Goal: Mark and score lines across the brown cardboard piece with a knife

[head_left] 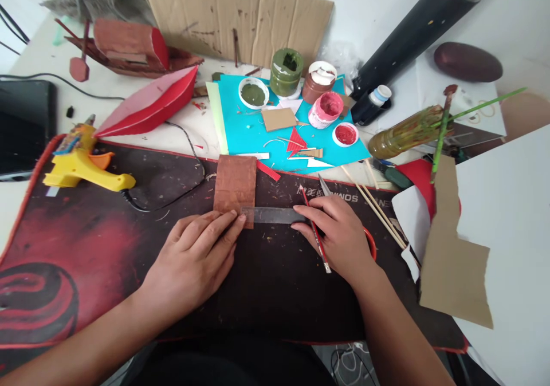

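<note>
A brown-painted cardboard rectangle (235, 182) lies on the dark mat. Across its lower part runs a clear ruler (270, 215), which sticks out to the right. My left hand (200, 251) is open, its stretched fingers pressing on the card's lower edge and the ruler's left end. The right end of the ruler is pinched between thumb and fingers of my right hand (333, 231). That same hand also holds a red pencil (315, 228), slanting with its tip pointing away from me. A scissor-like metal blade (324, 185) shows just beyond the right hand; the rest is hidden.
Left are a yellow glue gun (88, 165), a red paper boat shape (150, 105) and a brown model boat (129, 48). Paint jars (286, 74) and scraps sit on blue paper (240, 140). Wooden sticks (380, 214) and cut cardboard (451, 271) lie to the right.
</note>
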A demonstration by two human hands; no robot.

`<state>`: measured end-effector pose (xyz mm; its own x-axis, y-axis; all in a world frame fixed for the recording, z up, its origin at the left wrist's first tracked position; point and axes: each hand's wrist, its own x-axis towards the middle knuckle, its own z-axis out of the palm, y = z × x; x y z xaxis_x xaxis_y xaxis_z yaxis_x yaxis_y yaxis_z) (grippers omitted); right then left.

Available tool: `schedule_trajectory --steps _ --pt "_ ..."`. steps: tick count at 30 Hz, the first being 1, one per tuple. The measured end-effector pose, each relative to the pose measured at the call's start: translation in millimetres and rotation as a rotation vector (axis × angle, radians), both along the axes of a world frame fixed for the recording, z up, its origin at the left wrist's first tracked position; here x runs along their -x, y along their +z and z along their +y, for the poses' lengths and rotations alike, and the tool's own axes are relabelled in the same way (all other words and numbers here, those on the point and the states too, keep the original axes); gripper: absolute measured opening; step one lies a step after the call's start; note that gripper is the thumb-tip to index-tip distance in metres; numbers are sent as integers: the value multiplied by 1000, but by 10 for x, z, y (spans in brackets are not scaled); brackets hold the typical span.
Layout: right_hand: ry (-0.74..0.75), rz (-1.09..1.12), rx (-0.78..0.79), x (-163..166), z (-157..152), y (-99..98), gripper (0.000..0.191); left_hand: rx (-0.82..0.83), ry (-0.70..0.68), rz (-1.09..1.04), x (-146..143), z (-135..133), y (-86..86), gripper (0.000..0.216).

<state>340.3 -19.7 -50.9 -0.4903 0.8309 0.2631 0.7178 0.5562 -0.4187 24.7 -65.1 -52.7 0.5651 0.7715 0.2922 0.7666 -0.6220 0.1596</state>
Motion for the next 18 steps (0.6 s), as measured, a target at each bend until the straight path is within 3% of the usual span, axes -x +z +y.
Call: schedule_trajectory --steps 7,18 --pt "18 11 -40 17 -7 13 23 -22 3 27 -11 -9 9 47" --pt "22 51 -72 28 -32 42 19 -22 -5 14 -18 -11 22 41"
